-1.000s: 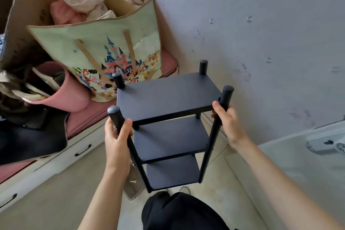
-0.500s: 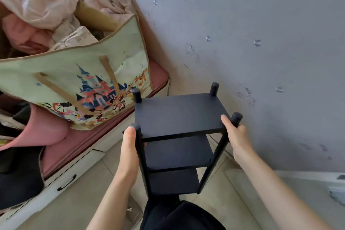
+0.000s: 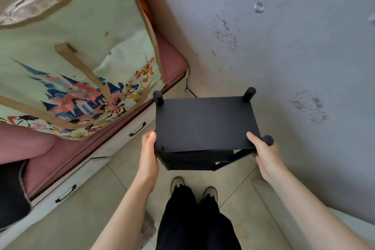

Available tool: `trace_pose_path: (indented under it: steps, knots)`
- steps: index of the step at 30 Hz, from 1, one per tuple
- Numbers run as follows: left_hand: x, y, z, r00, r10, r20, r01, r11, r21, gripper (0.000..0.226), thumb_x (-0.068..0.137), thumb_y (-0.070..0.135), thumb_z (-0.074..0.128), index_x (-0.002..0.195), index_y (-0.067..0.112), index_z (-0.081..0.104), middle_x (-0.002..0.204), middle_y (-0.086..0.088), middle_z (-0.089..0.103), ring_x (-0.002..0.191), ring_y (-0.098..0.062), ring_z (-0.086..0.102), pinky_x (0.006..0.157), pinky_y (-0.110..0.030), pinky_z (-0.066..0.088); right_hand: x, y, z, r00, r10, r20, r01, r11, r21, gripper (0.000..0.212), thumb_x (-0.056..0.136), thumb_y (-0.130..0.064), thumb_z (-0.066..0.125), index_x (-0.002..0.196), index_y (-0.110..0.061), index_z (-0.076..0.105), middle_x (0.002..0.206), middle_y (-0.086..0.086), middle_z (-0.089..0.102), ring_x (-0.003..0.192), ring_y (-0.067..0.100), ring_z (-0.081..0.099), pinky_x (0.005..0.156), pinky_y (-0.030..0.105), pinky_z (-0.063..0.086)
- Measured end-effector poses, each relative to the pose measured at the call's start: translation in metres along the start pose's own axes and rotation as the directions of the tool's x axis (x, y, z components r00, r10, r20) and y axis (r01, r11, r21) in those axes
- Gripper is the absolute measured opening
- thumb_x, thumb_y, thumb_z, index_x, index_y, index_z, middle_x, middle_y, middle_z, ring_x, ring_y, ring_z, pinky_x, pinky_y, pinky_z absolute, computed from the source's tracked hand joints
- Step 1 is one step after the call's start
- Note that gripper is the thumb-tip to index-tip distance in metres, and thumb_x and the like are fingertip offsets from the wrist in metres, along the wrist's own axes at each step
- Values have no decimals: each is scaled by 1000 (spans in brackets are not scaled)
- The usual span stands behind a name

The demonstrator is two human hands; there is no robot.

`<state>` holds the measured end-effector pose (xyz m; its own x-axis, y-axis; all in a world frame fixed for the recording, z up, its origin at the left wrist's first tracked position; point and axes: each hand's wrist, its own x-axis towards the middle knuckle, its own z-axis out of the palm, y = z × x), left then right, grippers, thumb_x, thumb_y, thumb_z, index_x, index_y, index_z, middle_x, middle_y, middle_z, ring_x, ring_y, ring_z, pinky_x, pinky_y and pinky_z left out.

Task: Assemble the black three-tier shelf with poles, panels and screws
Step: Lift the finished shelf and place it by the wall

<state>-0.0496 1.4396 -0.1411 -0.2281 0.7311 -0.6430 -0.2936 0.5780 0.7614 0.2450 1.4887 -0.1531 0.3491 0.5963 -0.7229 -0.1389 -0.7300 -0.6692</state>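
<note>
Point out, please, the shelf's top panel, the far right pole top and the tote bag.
top panel point(image 3: 205, 123), head view, middle of its flat surface
far right pole top point(image 3: 249, 93), head view, rounded end
tote bag point(image 3: 81, 67), head view, printed front

Soft, even daylight, no glare, faint shadows on floor; sharp centre, slight blur + wide-angle bending twd frame edges.

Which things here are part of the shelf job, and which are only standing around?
Job: black shelf, left hand and right hand gripping its two near poles.
Only around: printed storage bag, pink cushion, white drawers.
</note>
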Motion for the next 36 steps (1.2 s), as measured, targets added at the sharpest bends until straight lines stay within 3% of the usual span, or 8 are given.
trace_pose_path:
  steps: [4,9,12,15,24,29,33,36]
  knots:
    - [44,-32,7,998,20,-55,-16,997,74,38,80,78,34,99,61,62,119,26,66,113,9,57,102,-33,40,48,26,17,1000,7,27,-7,1000,6,39,86,-30,76,116,-11,61,117,4,68,111,24,63,107,43,45]
    - [79,-73,-3,998,24,-50,-17,991,130,70,92,68,39,147,25,44,146,2,53,137,-17,47,116,-50,36,95,52,33,997,7,82,-6,1000,-12,44,84,-32,76,119,-9,62,117,6,70,111,26,65,105,47,46]
    - [80,-87,-5,996,1,-90,8,995,100,82,78,79,49,145,33,41,142,16,53,132,-4,49,118,-44,34,115,62,39,994,-4,109,7,999,-31,39,80,-34,79,108,-9,66,110,7,73,107,27,67,104,49,48]
    - [86,-106,-9,995,-54,-85,63,993,103,63,74,74,55,131,51,44,120,30,64,116,6,58,116,-41,35,128,69,42,990,-34,140,45,996,-78,39,74,-40,79,99,-12,70,105,5,75,105,27,68,103,50,48]
    - [89,-139,-12,991,-79,-104,86,994,68,60,65,47,55,122,58,44,100,23,72,92,-1,68,96,-36,43,148,75,47,962,-151,226,179,978,-108,10,92,-19,68,101,-17,70,106,-2,75,107,17,68,98,36,49]
    - [73,-140,-15,989,-113,-94,131,969,210,52,93,24,56,134,48,37,120,10,67,97,0,68,73,-12,53,140,79,32,958,-136,251,187,964,-190,19,92,-20,67,110,-17,68,107,1,75,105,20,69,95,39,52]
    - [73,-127,-16,978,-80,-194,138,942,307,59,96,6,56,143,34,34,130,12,54,74,6,68,52,-11,50,132,85,25,971,-79,224,126,970,-208,12,92,-25,67,104,-25,68,101,-6,76,98,14,71,80,28,54]
    - [75,-109,-8,967,-71,-243,154,929,337,64,96,8,56,148,32,27,135,14,48,78,10,66,50,-7,45,128,86,26,991,19,133,12,974,-225,25,91,-30,69,110,-15,61,111,7,70,115,30,60,91,46,55]
